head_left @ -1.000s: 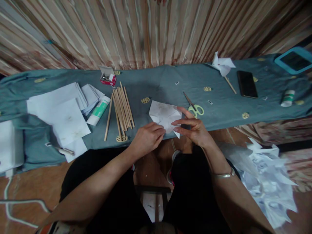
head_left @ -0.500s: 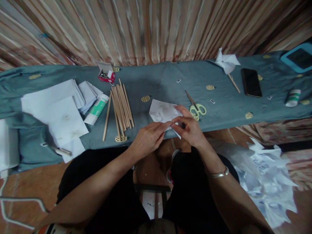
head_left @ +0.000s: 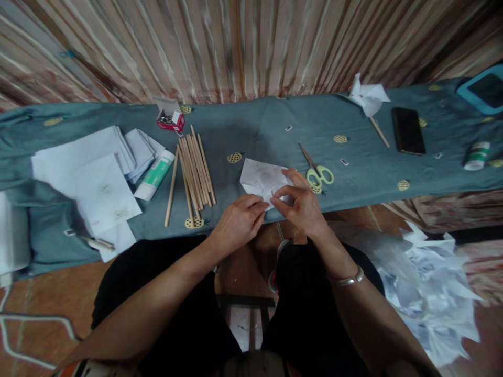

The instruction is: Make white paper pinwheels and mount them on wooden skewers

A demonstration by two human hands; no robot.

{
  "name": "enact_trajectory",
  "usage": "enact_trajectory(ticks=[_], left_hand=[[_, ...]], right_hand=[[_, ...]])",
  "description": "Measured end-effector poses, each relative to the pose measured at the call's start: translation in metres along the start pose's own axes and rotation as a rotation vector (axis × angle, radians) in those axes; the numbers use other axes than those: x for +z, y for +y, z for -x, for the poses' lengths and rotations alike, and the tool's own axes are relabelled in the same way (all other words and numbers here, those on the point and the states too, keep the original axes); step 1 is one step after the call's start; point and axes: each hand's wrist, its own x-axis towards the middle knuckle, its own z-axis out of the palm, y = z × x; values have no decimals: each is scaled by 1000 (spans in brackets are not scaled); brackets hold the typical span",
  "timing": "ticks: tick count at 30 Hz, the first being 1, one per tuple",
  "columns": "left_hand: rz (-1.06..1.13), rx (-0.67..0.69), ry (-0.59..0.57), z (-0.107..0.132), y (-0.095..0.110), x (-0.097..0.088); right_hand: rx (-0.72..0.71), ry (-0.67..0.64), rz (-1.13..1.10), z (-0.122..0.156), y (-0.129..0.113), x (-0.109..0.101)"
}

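A creased sheet of white paper [head_left: 259, 177] with a grey smudge lies at the front edge of the cloth-covered table, its sides folded. My left hand [head_left: 240, 219] is closed on its near edge, thumb and fingers pressed together. At the right side, my right hand [head_left: 302, 208] pinches the paper with thumb and forefinger, while another finger rests farther up on it. Fingers cover the near part of the sheet. Just right of the paper are green-handled scissors [head_left: 319, 175], lying with the blades pointing away from me.
Wooden sticks [head_left: 196, 170], a glue stick [head_left: 154, 175], paper sheets [head_left: 106, 183] and a red box of small metal pieces [head_left: 171, 119] lie left. To the right are a paper pinwheel [head_left: 369, 99], a phone [head_left: 408, 131] and another tube [head_left: 477, 156]. A bag of folded paper [head_left: 428, 293] stands below.
My right fingers have shifted slightly left and in over the paper. The loose flap that stuck out below them no longer shows. My left hand has barely moved.
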Motion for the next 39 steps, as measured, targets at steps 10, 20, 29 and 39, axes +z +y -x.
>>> enact_trajectory(ticks=[10,20,29,39], left_hand=[[25,-3,5,0,-1,-1],[61,-34,2,-1,-2,0],[63,-42,7,-2,-2,1],[58,-39,2,-2,-2,2]], right_hand=[[8,0,-12,1,-3,0],[-1,2,-8,2,-2,1],[-40,17,37,6,-5,3],[-120,-42,127,10,-9,4]])
